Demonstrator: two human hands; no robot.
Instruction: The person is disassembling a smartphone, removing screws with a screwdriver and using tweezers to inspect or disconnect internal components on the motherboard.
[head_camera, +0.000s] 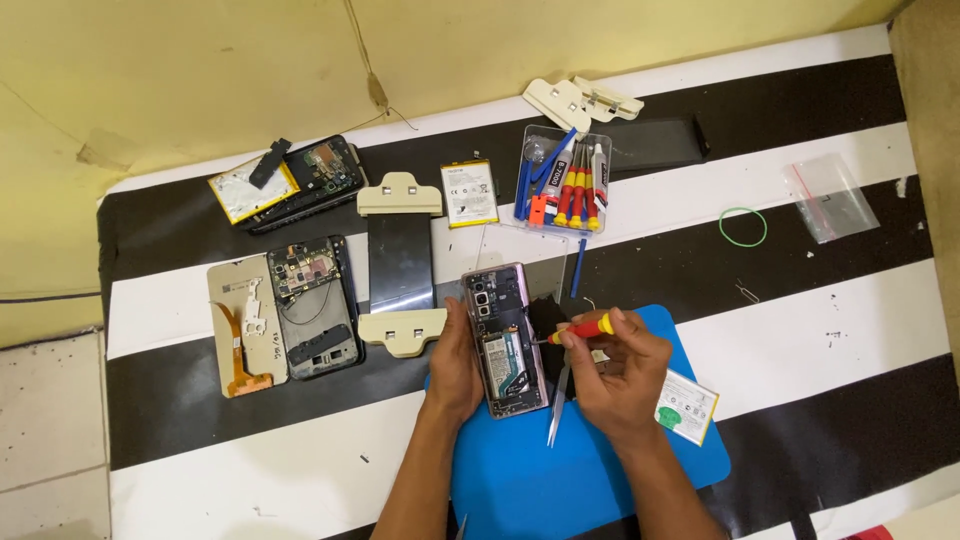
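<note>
On the blue mat (520, 470), an opened phone (505, 340) lies with its back cover off and its inner parts showing. The left hand (455, 365) grasps the phone's left edge and steadies it. The right hand (620, 375) is closed around a red and yellow screwdriver (583, 329), with the tip touching the phone's inside. Metal tweezers (558, 405) lie just beside the phone. Behind, a clear box of screwdrivers (563, 180) stands on the striped cloth (850, 320).
</note>
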